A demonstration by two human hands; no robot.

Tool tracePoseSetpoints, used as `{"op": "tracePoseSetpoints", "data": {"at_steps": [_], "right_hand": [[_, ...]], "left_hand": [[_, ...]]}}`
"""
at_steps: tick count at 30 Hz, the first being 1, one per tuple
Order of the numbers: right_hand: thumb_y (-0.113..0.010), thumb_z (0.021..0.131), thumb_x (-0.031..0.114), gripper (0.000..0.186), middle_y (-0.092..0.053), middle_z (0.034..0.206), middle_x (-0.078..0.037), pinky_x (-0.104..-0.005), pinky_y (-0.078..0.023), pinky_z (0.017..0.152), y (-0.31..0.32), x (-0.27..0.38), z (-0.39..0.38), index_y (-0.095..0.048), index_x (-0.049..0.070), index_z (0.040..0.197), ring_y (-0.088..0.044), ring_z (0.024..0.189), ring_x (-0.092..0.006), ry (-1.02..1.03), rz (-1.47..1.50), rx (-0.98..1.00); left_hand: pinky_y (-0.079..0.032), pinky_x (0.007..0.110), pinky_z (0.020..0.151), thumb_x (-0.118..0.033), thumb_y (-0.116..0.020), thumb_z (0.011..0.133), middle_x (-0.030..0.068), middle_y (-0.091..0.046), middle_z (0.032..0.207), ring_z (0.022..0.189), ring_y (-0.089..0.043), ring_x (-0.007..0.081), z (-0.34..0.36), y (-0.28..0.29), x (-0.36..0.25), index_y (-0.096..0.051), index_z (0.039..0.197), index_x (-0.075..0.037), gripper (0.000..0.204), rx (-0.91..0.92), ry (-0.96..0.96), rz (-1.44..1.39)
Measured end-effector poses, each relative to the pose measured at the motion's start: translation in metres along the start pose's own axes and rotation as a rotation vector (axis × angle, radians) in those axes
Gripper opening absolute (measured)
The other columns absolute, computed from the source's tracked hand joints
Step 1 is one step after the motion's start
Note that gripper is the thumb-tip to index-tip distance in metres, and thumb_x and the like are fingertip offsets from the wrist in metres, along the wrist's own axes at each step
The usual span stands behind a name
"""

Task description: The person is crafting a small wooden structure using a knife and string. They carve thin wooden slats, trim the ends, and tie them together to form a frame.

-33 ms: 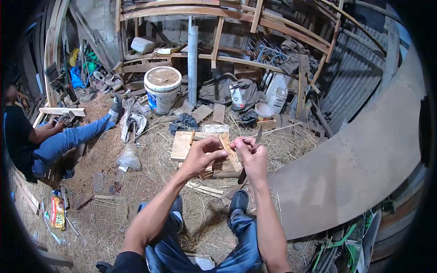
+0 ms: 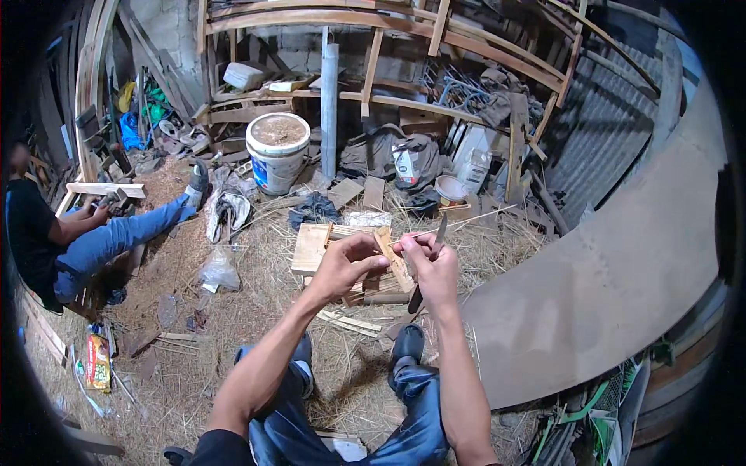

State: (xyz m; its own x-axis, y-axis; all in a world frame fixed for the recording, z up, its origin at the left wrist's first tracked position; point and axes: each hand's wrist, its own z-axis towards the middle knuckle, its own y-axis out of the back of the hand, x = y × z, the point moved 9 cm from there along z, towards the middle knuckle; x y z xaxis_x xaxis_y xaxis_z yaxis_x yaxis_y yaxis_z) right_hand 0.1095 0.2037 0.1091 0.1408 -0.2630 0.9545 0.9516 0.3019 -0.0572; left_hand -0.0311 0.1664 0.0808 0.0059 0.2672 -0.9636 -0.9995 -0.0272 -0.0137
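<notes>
My left hand (image 2: 348,268) is closed on a small flat piece of wood (image 2: 399,269) with a rough, pale face, held tilted. Close beside it, my right hand (image 2: 435,276) is closed round a knife (image 2: 442,231), its dark blade pointing up and away past the fingers. The same hand pinches a thin wooden stick (image 2: 478,217), which stretches off to the far right; its near end lies at the piece of wood. Under both hands stands a low wooden block (image 2: 312,245) with slender strips lying on it.
A person (image 2: 101,237) sits at the left, hands on a tool. Beyond the block are a white bucket (image 2: 277,159) and a grey post (image 2: 329,116). A large curved brown sheet (image 2: 590,303) fills the right. Straw and pale strips (image 2: 348,321) litter the floor near my feet.
The thin stick and the knife have shifted very slightly in my right hand. My left hand and the piece of wood stay in place.
</notes>
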Motion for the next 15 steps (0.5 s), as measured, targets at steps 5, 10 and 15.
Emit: {"op": "tracePoseSetpoints", "data": {"at_steps": [5,10,15], "right_hand": [[-0.059,0.086,0.012,0.014,-0.066,0.079,-0.008,-0.0231,-0.049,0.064,-0.021,0.019,0.005,-0.061,-0.001,0.09,-0.061,0.07,-0.0097,0.056,-0.135,0.082],[-0.059,0.086,0.011,0.014,-0.066,0.078,-0.008,-0.0225,-0.048,0.061,-0.027,0.015,0.004,-0.061,-0.002,0.089,-0.061,0.069,-0.0098,0.122,-0.157,0.052],[-0.059,0.086,0.011,0.013,-0.066,0.08,-0.01,-0.0226,-0.048,0.061,-0.021,0.016,0.0,-0.061,-0.002,0.09,-0.062,0.071,-0.0107,0.091,-0.14,-0.008]], "left_hand": [[-0.049,0.025,0.07,-0.006,-0.071,0.076,0.0035,-0.063,0.085,0.076,-0.06,0.0099,-0.001,0.017,-0.001,-0.058,0.092,0.0,0.021,-0.056,-0.038,-0.104],[-0.049,0.025,0.073,-0.005,-0.067,0.079,0.0043,-0.063,0.088,0.081,-0.059,0.0097,-0.004,0.021,-0.011,-0.056,0.095,0.0,0.02,-0.01,-0.084,-0.069],[-0.045,0.027,0.087,-0.005,-0.068,0.078,0.0069,-0.06,0.101,0.096,-0.056,0.0131,-0.007,0.014,-0.006,-0.052,0.107,0.001,0.034,0.076,-0.041,-0.222]]}}
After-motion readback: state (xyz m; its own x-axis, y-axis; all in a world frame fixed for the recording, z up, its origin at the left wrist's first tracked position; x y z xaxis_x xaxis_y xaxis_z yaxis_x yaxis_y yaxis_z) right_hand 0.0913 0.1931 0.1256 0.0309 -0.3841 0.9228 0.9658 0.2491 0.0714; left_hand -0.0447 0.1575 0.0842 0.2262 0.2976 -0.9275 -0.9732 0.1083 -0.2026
